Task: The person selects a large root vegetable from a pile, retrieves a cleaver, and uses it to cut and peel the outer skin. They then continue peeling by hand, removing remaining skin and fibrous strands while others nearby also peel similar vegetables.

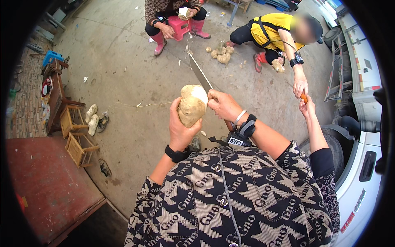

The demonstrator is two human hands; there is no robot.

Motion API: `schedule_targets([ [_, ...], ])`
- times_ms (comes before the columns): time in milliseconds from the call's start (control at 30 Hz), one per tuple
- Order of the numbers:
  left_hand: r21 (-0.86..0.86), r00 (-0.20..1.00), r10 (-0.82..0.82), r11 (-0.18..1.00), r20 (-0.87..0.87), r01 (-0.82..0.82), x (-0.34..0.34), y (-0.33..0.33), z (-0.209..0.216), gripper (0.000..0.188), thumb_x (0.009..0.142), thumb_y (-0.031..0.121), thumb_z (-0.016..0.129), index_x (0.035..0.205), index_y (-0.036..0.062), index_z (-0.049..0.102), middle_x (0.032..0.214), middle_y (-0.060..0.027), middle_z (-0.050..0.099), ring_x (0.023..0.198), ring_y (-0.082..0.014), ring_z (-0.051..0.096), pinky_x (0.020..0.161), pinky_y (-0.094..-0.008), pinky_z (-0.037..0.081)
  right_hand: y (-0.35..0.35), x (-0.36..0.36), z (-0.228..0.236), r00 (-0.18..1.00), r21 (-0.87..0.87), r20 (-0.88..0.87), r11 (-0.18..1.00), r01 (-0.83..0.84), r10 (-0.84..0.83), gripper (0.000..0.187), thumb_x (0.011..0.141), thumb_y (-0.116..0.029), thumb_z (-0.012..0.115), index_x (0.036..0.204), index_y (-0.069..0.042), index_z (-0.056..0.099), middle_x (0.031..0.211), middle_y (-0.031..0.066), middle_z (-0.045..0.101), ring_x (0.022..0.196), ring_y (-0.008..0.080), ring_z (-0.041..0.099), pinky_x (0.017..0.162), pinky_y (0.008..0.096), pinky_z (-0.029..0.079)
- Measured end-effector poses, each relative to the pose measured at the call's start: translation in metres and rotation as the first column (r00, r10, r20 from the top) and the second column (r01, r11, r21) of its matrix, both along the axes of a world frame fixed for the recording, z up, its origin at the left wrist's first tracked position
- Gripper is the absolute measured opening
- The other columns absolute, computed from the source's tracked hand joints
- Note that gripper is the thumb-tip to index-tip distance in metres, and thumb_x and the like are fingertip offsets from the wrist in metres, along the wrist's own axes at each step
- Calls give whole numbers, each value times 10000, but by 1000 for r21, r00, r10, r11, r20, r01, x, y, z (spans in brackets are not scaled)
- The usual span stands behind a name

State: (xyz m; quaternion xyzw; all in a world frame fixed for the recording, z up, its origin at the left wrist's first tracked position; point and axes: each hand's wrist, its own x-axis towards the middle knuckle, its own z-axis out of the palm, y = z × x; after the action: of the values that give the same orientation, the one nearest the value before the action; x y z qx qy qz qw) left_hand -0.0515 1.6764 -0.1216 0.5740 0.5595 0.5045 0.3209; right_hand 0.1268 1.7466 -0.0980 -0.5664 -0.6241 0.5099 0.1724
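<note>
My left hand [182, 128] is wrapped round a large tan jicama [191, 109], whose upper right side shows a bare white patch. A thin stringy root or peel [154, 104] trails off to the left of it. In my right hand [224, 106] is a long knife [200, 75] with a brown handle, its blade pointing up and away. The fist sits right beside the white patch; whether the blade touches the jicama I cannot tell.
Ahead, a person on a pink stool [180, 28] holds a peeled jicama [184, 13]. Several jicamas [223, 57] lie near a crouching person in yellow [267, 31], who reaches toward another person's hand [307, 106] with an orange item. Wooden stools [80, 149] stand left; a white vehicle [358, 177] right.
</note>
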Motion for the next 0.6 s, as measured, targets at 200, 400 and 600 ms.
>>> schedule_targets([
  [200,-197,831,-49,962,555,188,-16,-5,-9,730,745,142,718,1361,29,342,1314,-112,461,1198,-216,482,997,-357,424,8,16,-27,980,336,184,931,-140,81,179,822,-214,535,892,-50,550,734,206,616,726,419,581,653,481,450],
  [400,-142,417,-22,923,909,359,-38,-10,-13,725,822,335,647,1404,38,332,1357,-110,471,1234,-241,485,1029,-416,414,15,47,-74,910,361,415,916,-177,12,176,839,-224,546,924,-71,556,740,194,623,727,406,593,657,465,466],
  [600,-269,386,79,842,919,467,-62,-4,-14,622,882,316,610,1388,37,378,1344,-115,497,1225,-239,502,1014,-405,428,19,70,-62,981,-26,145,990,136,-130,147,887,-188,551,990,-85,566,662,100,566,615,247,573,614,383,470],
])
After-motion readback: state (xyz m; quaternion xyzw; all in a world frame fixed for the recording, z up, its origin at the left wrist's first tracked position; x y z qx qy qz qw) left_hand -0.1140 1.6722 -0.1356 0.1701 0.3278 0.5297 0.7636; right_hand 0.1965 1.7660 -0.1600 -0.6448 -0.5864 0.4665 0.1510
